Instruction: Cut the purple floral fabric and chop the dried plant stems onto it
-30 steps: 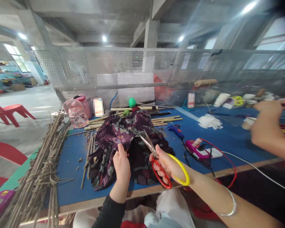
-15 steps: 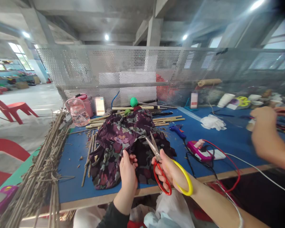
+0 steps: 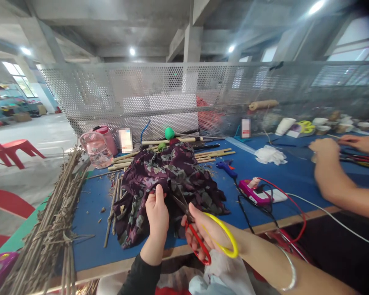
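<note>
A dark purple floral cloth (image 3: pixel 169 174) lies heaped on the blue table (image 3: pixel 92 237) in front of me. My left hand (image 3: pixel 157 213) pinches the cloth's near edge and holds it up. My right hand (image 3: pixel 207 233) grips scissors (image 3: pixel 199 235) with one red and one yellow handle. Their metal blades point up and to the left into the cloth, right beside my left hand's fingers.
A bundle of dry twigs (image 3: pixel 49 229) lies along the table's left edge. Bamboo sticks (image 3: pixel 215 155), a pink bottle (image 3: pixel 98 145), a green ball (image 3: pixel 169 132) and a pink glue gun (image 3: pixel 255 192) with red cord lie about. Another person's arms (image 3: pixel 338 176) work at the right. A perforated metal screen (image 3: pixel 172 94) stands behind.
My right hand has lowered the scissors and brought the blades into the cloth next to my left hand. The left hand has kept its hold on the cloth's edge.
</note>
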